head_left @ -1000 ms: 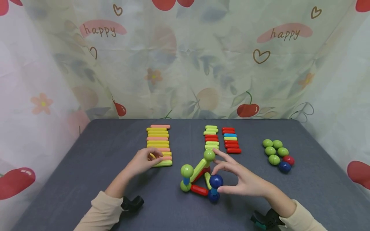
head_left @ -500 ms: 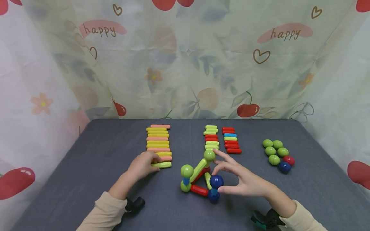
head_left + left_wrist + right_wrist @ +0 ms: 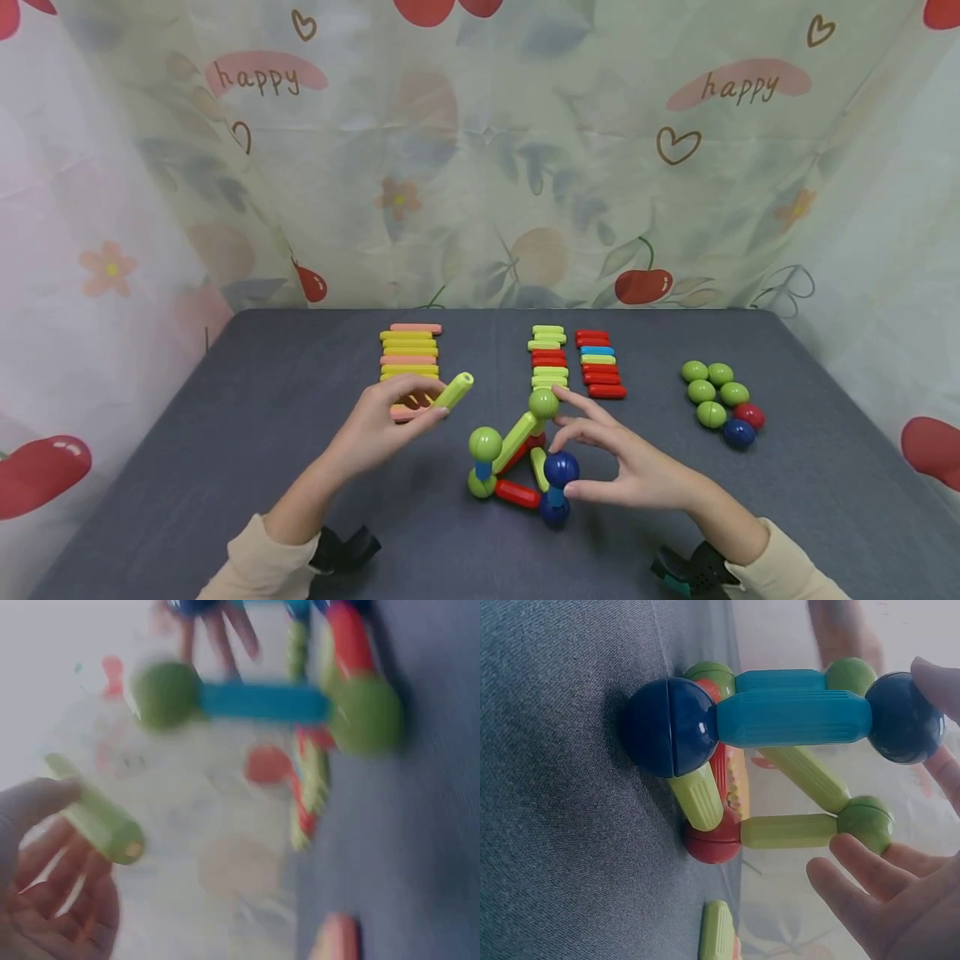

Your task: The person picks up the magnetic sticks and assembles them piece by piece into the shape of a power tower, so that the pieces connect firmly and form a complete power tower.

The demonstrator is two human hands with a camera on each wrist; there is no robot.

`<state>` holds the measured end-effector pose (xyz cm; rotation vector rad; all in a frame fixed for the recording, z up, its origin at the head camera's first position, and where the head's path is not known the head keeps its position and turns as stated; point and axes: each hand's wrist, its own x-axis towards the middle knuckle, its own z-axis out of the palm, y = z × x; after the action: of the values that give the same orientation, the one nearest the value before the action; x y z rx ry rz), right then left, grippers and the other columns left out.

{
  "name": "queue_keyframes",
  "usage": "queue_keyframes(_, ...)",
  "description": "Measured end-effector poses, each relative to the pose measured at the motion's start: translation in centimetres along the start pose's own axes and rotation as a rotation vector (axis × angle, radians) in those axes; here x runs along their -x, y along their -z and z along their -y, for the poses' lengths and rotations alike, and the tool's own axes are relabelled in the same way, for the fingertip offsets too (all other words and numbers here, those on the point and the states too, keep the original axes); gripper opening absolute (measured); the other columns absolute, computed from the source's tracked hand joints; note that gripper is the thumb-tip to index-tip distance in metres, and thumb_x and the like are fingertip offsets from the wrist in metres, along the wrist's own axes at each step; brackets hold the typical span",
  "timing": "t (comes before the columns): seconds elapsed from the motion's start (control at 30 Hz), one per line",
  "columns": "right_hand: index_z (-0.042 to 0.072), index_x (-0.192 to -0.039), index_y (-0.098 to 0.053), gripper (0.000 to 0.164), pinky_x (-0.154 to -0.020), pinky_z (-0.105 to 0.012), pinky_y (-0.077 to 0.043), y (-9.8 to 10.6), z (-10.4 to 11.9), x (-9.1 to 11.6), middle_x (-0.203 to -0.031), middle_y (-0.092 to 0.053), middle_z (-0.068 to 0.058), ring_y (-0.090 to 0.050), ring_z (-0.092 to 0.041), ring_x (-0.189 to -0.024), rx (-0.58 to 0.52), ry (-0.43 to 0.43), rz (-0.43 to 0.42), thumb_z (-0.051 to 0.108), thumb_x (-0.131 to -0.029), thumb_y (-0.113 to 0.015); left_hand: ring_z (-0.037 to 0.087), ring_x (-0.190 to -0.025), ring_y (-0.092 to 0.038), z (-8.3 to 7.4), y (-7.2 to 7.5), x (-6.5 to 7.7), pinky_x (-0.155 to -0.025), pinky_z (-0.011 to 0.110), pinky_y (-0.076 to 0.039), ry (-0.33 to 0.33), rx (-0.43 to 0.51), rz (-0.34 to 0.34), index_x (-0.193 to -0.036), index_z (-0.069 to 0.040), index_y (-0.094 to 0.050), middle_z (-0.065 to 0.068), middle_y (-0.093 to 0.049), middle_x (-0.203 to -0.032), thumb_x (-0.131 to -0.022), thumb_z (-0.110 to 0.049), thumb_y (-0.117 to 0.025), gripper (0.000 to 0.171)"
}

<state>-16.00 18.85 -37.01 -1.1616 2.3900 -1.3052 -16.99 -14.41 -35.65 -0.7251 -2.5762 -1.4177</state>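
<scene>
My left hand [image 3: 378,425] holds a light green rod [image 3: 455,389] between thumb and fingers, raised off the table and tilted up to the right. In the left wrist view, the far end of this rod [image 3: 101,821] points toward the lower right. A frame of balls and rods stands right of that hand. My right hand [image 3: 633,467] pinches the upper dark blue ball [image 3: 906,718] of this frame with thumb and a finger. Its other fingers touch the upper green ball [image 3: 865,823] at the back. Another upper green ball [image 3: 485,444] tops a short blue rod at the left corner.
Behind my left hand lies a column of yellow and pink rods [image 3: 408,352], partly hidden. Two columns of short rods [image 3: 550,356] lie beyond the frame. Several green balls, a red ball [image 3: 748,417] and a dark blue ball [image 3: 738,433] sit at right. A patterned curtain [image 3: 487,183] hangs behind.
My left hand has picked up the light green rod from the near end of its column and lifted it to the right. The right hand and the frame stay in place.
</scene>
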Motion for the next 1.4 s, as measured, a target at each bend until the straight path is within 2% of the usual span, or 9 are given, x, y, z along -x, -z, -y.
queue_keyframes(0.13,0.026,-0.112,-0.058,0.03,-0.103,-0.031,-0.044,0.0,0.0,0.0,-0.159,-0.017,-0.011,-0.047,-0.039,-0.13,0.008,0.001,-0.004,0.016,-0.087,-0.072,0.011,-0.085,-0.064,-2.4,-1.0,0.5,-0.077,0.031,-0.057,-0.176,0.063,-0.046,-0.106,-0.01,-0.069,0.001,-0.068,-0.097,-0.083,-0.007,-0.076,0.025)
queue_keyframes(0.23,0.026,-0.112,-0.058,0.03,-0.103,-0.034,-0.045,0.0,-0.1,0.0,-0.159,-0.017,-0.011,-0.047,-0.039,-0.13,0.01,0.0,-0.005,0.016,-0.087,-0.072,0.011,-0.085,-0.064,-3.6,-2.2,0.9,-0.077,0.028,-0.056,-0.289,0.069,-0.036,-0.105,-0.01,-0.069,0.001,-0.068,-0.096,-0.082,-0.004,-0.076,0.025)
queue_keyframes(0.4,0.025,-0.113,-0.057,0.031,-0.102,-0.042,-0.046,0.0,-0.1,-0.1,-0.158,-0.017,-0.012,-0.047,-0.038,-0.13,0.012,0.015,-0.004,0.015,-0.088,-0.071,0.012,-0.094,-0.06,-4.4,-4.3,1.3,-0.083,0.029,-0.052,-0.418,0.015,-0.034,-0.103,-0.011,-0.07,0.001,-0.068,-0.1,-0.078,-0.007,-0.08,0.026)
queue_keyframes(0.5,0.024,-0.113,-0.057,0.031,-0.102,-0.04,-0.046,0.1,-0.2,0.0,-0.158,-0.018,-0.012,-0.048,-0.036,-0.13,0.018,0.024,-0.007,0.014,-0.088,-0.071,0.017,-0.104,-0.053,-4.5,-5.3,1.4,-0.089,0.034,-0.047,-0.416,-0.03,-0.033,-0.101,-0.014,-0.071,0.003,-0.064,-0.11,-0.078,-0.013,-0.081,0.025)
queue_keyframes(0.73,0.023,-0.113,-0.057,0.031,-0.098,-0.055,-0.045,0.0,-0.1,0.0,-0.157,-0.019,-0.013,-0.048,-0.035,-0.129,0.006,0.03,-0.008,0.013,-0.088,-0.071,0.022,-0.113,-0.043,-3.3,-6.9,1.2,-0.094,0.047,-0.044,-0.343,-0.072,-0.021,-0.099,-0.018,-0.072,0.003,-0.052,-0.122,-0.079,-0.017,-0.081,0.023)
queue_keyframes(0.93,0.024,-0.113,-0.058,0.031,-0.098,-0.055,-0.046,-0.1,-0.1,0.0,-0.157,-0.019,-0.013,-0.048,-0.034,-0.129,0.004,0.026,-0.014,0.013,-0.088,-0.071,0.02,-0.11,-0.044,-2.3,-7.7,1.0,-0.089,0.039,-0.046,-0.353,-0.112,-0.017,-0.098,-0.017,-0.071,0.008,-0.053,-0.119,-0.077,-0.017,-0.082,0.024)
queue_keyframes(1.1,0.024,-0.113,-0.058,0.031,-0.097,-0.056,-0.045,-0.1,-0.2,0.0,-0.157,-0.018,-0.013,-0.048,-0.039,-0.128,-0.002,0.024,-0.01,0.012,-0.088,-0.071,0.019,-0.109,-0.045,-1.9,-8.0,1.0,-0.086,0.036,-0.047,-0.355,-0.208,-0.034,-0.096,-0.018,-0.071,0.007,-0.053,-0.119,-0.075,-0.018,-0.084,0.025)
queue_keyframes(1.23,0.024,-0.113,-0.058,0.031,-0.097,-0.057,-0.045,-0.1,0.0,0.1,-0.157,-0.018,-0.014,-0.047,-0.042,-0.127,-0.008,0.017,-0.01,0.013,-0.088,-0.071,0.02,-0.11,-0.046,-1.6,-8.1,1.1,-0.085,0.036,-0.048,-0.357,-0.269,-0.021,-0.096,-0.019,-0.071,0.006,-0.051,-0.121,-0.075,-0.022,-0.084,0.025)
queue_keyframes(1.4,0.024,-0.113,-0.058,0.031,-0.1,-0.049,-0.047,0.0,0.1,0.1,-0.157,-0.019,-0.014,-0.047,-0.042,-0.128,-0.005,0.007,-0.013,0.013,-0.088,-0.071,0.022,-0.107,-0.048,-1.3,-8.2,1.0,-0.085,0.036,-0.048,-0.395,-0.31,-0.021,-0.094,-0.019,-0.07,0.007,-0.052,-0.12,-0.074,-0.023,-0.084,0.025)
